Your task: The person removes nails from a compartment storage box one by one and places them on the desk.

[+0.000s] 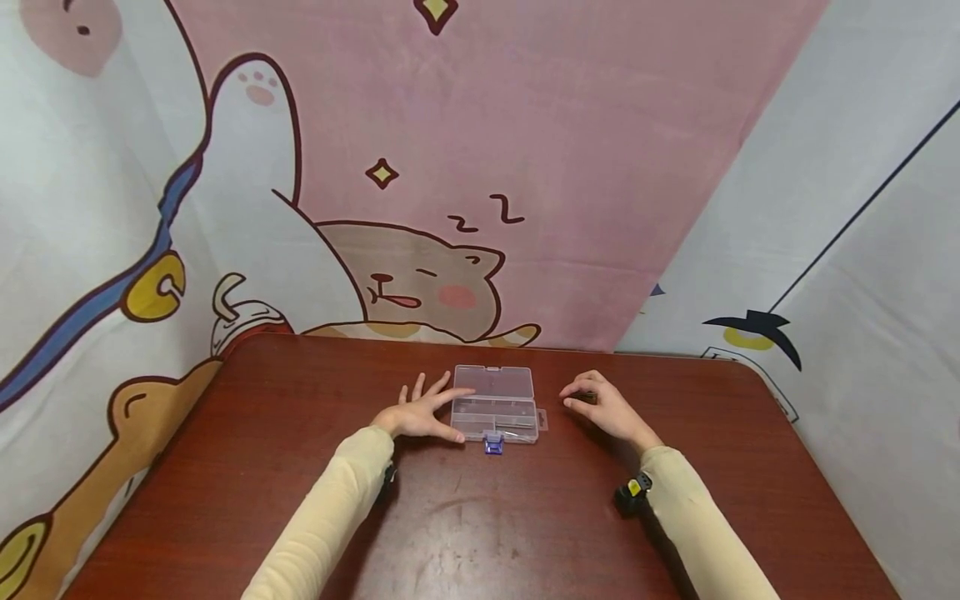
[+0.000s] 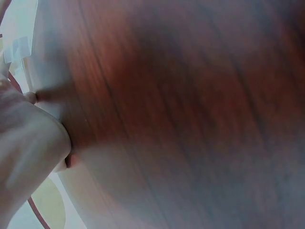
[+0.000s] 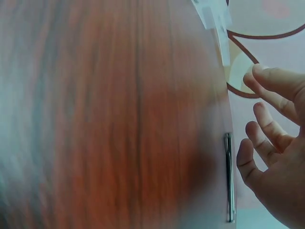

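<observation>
A clear plastic compartment box (image 1: 474, 407) lies on the table with its lid (image 1: 495, 382) raised at the back and a blue latch (image 1: 492, 444) at its front. Thin, shiny pieces lie in its front right compartment; their kind is unclear. My left hand (image 1: 420, 414) is at the box's left side, fingers spread, with thumb and index finger at its edge. To the right of the box, my right hand (image 1: 606, 408) has loosely bent fingers and nothing visible in its grasp. Near it in the right wrist view lies a slim metal object (image 3: 229, 179), partly hidden in the head view.
The brown wooden table (image 1: 480, 533) ends at a back edge against a cloth backdrop (image 1: 570, 167) with cartoon animals. A clear hang tab (image 1: 542, 419) juts from the box's right side. Dark wrist cameras sit under both sleeves.
</observation>
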Available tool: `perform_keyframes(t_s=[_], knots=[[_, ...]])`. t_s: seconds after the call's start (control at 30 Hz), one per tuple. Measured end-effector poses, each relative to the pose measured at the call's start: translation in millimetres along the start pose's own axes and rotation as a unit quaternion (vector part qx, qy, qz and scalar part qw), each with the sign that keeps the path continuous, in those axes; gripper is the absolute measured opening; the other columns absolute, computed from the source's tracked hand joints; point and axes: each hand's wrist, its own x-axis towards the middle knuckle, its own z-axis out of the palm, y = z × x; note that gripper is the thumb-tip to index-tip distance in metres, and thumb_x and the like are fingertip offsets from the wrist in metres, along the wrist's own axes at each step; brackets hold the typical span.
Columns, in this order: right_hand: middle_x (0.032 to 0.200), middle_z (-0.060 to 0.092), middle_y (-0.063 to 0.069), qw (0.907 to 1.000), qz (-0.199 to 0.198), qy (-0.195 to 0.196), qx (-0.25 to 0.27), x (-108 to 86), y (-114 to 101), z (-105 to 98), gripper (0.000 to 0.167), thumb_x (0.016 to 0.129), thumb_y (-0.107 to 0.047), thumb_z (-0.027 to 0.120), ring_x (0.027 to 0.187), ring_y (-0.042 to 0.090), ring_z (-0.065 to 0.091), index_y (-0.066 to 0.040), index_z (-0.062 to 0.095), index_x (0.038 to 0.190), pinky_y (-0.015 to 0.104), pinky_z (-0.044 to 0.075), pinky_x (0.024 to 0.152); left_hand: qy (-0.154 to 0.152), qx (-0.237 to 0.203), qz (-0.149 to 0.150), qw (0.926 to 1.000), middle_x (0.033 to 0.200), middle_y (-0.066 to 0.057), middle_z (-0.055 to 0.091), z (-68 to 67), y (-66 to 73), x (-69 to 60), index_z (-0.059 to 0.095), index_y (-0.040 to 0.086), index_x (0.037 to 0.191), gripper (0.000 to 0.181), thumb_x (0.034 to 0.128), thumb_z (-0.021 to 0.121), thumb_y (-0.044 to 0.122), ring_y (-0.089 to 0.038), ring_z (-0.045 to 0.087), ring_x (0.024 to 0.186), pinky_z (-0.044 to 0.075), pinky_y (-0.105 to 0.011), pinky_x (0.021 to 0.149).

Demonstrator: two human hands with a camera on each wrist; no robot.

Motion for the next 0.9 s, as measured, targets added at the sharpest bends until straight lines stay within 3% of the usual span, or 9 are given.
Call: perform_keyframes(t_s=[0.23,0.37,0.53,0.7,0.83,0.9], knots=[[0.095,0.062,-0.003,0.9994,-0.034,-0.013,0.0,3.2,-8.1,9.4,0.012,0.089,-0.009,0.07,0.092,0.018,0.054,-0.008,0.074,0.1,0.04,0.045,0.08,0.004,-0.006,0.003,1.0,0.162,-0.006,-0.004,-0.2,0.2,-0.5,0.032,0.043,0.149,0.083,0.078,0.074,0.054,-0.042,-0.02,0.14,-0.011,-0.066,0.104],[0.092,0.063,0.0,0.9984,-0.049,-0.009,0.025,4.4,-17.0,18.2,0.013,0.088,-0.004,0.07,0.089,0.02,0.054,-0.006,0.075,0.099,0.037,0.045,0.076,0.007,-0.01,0.006,0.9999,0.162,-0.007,-0.003,-0.5,0.3,-0.9,0.033,0.043,0.149,0.083,0.0778,0.074,0.055,-0.043,-0.02,0.139,-0.011,-0.066,0.103],[0.091,0.061,0.012,0.9963,-0.055,-0.019,0.062,1.6,-47.3,24.6,0.012,0.087,0.002,0.069,0.086,0.034,0.053,0.002,0.074,0.097,0.03,0.042,0.069,0.009,-0.009,0.006,0.9999,0.162,-0.006,-0.003,-1.2,-0.4,-1.6,0.033,0.043,0.149,0.084,0.077,0.074,0.056,-0.043,-0.02,0.14,-0.01,-0.066,0.104],[0.091,0.057,0.02,0.9951,-0.062,-0.033,0.069,-2.0,-74.3,26.8,0.011,0.086,0.007,0.067,0.086,0.043,0.05,0.008,0.073,0.095,0.035,0.044,0.068,0.011,-0.006,0.008,0.9999,0.161,-0.008,-0.002,-1.1,0.5,-1.3,0.033,0.042,0.149,0.085,0.0761,0.074,0.057,-0.044,-0.018,0.14,-0.009,-0.067,0.104],[0.091,0.056,0.02,0.9954,-0.068,-0.03,0.06,-1.5,-67.8,38.3,0.01,0.084,0.008,0.069,0.086,0.039,0.05,0.006,0.075,0.093,0.046,0.043,0.07,0.012,-0.002,0.004,0.9999,0.161,-0.008,-0.002,-0.1,1.7,-0.9,0.033,0.042,0.149,0.085,0.0757,0.074,0.057,-0.044,-0.018,0.14,-0.008,-0.067,0.104],[0.093,0.057,0.017,0.9961,-0.064,-0.031,0.051,-0.2,-58.1,45.6,0.01,0.083,0.005,0.071,0.088,0.033,0.05,0.003,0.076,0.091,0.044,0.043,0.071,0.012,-0.001,0.002,0.9999,0.161,-0.008,-0.001,0.5,2.3,-0.6,0.033,0.042,0.149,0.085,0.0756,0.075,0.056,-0.044,-0.017,0.14,-0.008,-0.067,0.104]])
